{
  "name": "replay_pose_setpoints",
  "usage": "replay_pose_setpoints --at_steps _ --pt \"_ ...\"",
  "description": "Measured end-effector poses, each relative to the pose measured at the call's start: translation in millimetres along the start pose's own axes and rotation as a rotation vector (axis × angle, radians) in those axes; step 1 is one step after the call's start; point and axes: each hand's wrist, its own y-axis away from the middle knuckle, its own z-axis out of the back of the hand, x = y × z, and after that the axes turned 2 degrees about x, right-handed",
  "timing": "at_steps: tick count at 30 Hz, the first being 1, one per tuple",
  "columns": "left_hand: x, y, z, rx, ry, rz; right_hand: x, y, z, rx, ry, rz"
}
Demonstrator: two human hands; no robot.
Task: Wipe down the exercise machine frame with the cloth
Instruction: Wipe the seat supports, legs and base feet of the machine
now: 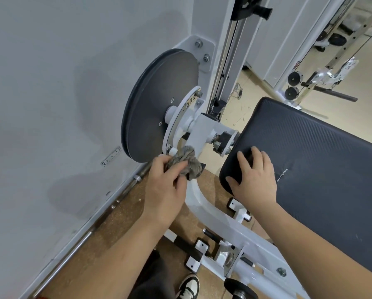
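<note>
The grey cloth [186, 161] is bunched against the white frame [204, 210], at the top of its curved tube just below the pivot and left of the black pad [310, 165]. The left hand [165, 182] grips the wad with its fingers curled round it. The right hand [254, 178] lies flat and open on the pad's near-left corner, apparently for support.

The wad sits right beside the white plate with its row of holes [181, 119] and the large dark pulley disc [159, 108]. A loose fold could snag on a pin or bolt head there, or get drawn into the gap if the disc turns. If the pad pivots under the leaning right hand, the left fingers by the joint could be pinched. The exposed nut and shaft [220, 145] between bracket and pad could scrape knuckles. Balled up like this, the cloth likely touches little of the tube and may miss its underside.
</note>
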Motion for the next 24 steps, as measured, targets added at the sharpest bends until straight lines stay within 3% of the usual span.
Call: replay_pose_setpoints --at_steps 3,6,9,12,14,17,24 --pt "-2.3 -34.2 -15.4 0.062 -0.183 -0.138 3.1 -7.1 -1.8 0.079 0.098 -0.023" --pt "2.4 -38.5 -38.2 0.088 -0.304 -0.117 6.8 -12.4 1.1 0.098 0.134 -0.052" --pt "4.1 -20.2 -38.1 0.064 -0.257 -0.099 7.7 -14.0 0.8 0.107 0.129 -0.065" --pt "21.6 25.2 -29.9 0.217 -0.11 -0.141 6.0 -13.1 -1.3 0.096 0.115 -0.057" --pt "41.2 43.0 -29.8 0.271 -0.062 -0.029 4.2 -12.7 -4.0 0.086 0.111 -0.048" --pt "53.1 28.8 -48.6 0.139 -0.058 0.165 2.1 -11.3 -7.6 0.06 0.114 -0.04" --pt "33.5 76.7 -104.8 0.121 -0.106 0.235 -0.6 -5.4 -17.7 0.035 0.138 -0.04"
